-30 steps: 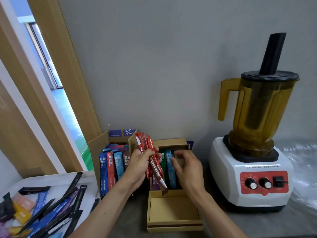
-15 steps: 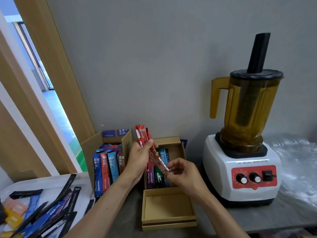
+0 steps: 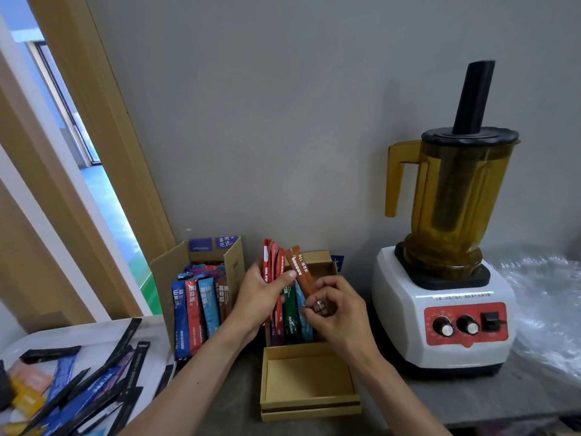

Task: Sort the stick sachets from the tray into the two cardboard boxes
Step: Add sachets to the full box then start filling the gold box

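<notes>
My left hand (image 3: 261, 294) grips a small bunch of red stick sachets (image 3: 271, 262), held upright in front of the right cardboard box (image 3: 325, 262). My right hand (image 3: 333, 309) pinches the lower end of one brown-orange sachet (image 3: 301, 273), tilted and fanned out from the bunch. Green, blue and purple sachets (image 3: 290, 313) stand inside that box. The left cardboard box (image 3: 163, 272) holds several upright blue and red sachets (image 3: 195, 306). At the lower left, a white tray (image 3: 94, 333) carries several loose black, blue and orange sachets (image 3: 94, 382).
The right box's open lid (image 3: 309, 382) lies flat in front of it. A blender (image 3: 446, 294) with an amber jug stands at the right against the grey wall. Crumpled clear plastic (image 3: 547, 297) lies beyond it. A wooden door frame (image 3: 94, 152) rises at the left.
My right hand has swung the brown-orange sachet up from a downward slant to nearly upright beside the red bunch. The camera has shifted slightly.
</notes>
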Demonstrator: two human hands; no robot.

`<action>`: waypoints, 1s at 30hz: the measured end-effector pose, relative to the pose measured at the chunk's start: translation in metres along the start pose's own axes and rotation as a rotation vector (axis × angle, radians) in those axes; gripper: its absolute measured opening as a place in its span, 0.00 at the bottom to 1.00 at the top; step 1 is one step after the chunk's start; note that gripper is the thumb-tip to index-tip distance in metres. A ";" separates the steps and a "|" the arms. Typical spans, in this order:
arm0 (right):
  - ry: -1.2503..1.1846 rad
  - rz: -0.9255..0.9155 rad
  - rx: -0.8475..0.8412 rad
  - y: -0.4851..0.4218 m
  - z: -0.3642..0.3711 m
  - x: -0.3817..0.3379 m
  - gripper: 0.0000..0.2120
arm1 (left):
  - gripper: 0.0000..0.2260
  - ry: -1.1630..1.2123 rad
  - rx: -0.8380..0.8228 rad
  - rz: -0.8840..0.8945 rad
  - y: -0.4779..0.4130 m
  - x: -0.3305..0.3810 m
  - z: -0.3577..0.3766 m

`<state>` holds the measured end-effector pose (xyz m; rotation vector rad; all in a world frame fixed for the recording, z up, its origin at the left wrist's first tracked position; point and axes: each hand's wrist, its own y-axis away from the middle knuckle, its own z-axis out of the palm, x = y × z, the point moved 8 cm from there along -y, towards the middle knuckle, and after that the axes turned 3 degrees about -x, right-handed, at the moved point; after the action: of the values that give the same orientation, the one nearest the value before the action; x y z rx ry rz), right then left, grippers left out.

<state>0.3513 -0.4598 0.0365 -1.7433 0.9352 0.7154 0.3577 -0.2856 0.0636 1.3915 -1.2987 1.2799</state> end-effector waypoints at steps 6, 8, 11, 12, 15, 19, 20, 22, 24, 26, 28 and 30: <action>-0.110 0.103 0.031 0.001 -0.004 -0.001 0.07 | 0.21 -0.017 0.009 -0.017 -0.004 -0.005 -0.002; -0.085 0.139 0.032 -0.002 -0.004 0.001 0.09 | 0.21 -0.041 0.000 -0.007 -0.002 -0.002 -0.001; 0.015 0.184 0.073 -0.007 -0.009 0.006 0.10 | 0.20 -0.069 0.003 0.022 -0.001 0.003 0.001; 0.018 0.193 0.088 -0.008 -0.010 0.008 0.10 | 0.19 -0.068 0.003 0.029 -0.001 0.005 0.001; 0.022 0.184 0.068 -0.011 -0.011 0.011 0.07 | 0.17 -0.067 -0.002 0.056 -0.001 0.009 -0.002; -0.133 0.200 -0.013 -0.008 -0.008 0.014 0.05 | 0.18 -0.109 0.032 0.129 0.001 0.017 -0.007; -0.204 0.227 -0.010 -0.007 -0.009 0.016 0.07 | 0.18 -0.143 0.032 0.132 0.002 0.017 -0.008; -0.346 0.280 0.067 -0.005 -0.016 0.017 0.13 | 0.19 -0.226 -0.011 0.092 0.004 0.011 -0.004; -0.510 0.324 0.197 -0.007 -0.024 0.017 0.17 | 0.21 -0.288 -0.067 0.025 0.006 0.003 0.001; -0.512 0.327 0.297 -0.010 -0.030 0.015 0.18 | 0.20 -0.280 -0.077 -0.009 0.009 -0.004 0.003; -0.240 0.266 0.315 -0.015 -0.035 0.008 0.15 | 0.21 -0.206 -0.045 -0.042 0.010 -0.007 0.000; 0.147 0.197 0.241 -0.021 -0.029 0.000 0.14 | 0.18 -0.100 -0.018 -0.111 0.009 -0.012 -0.003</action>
<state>0.3702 -0.4827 0.0557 -1.5197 1.2532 0.5775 0.3494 -0.2817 0.0515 1.5093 -1.2777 1.1347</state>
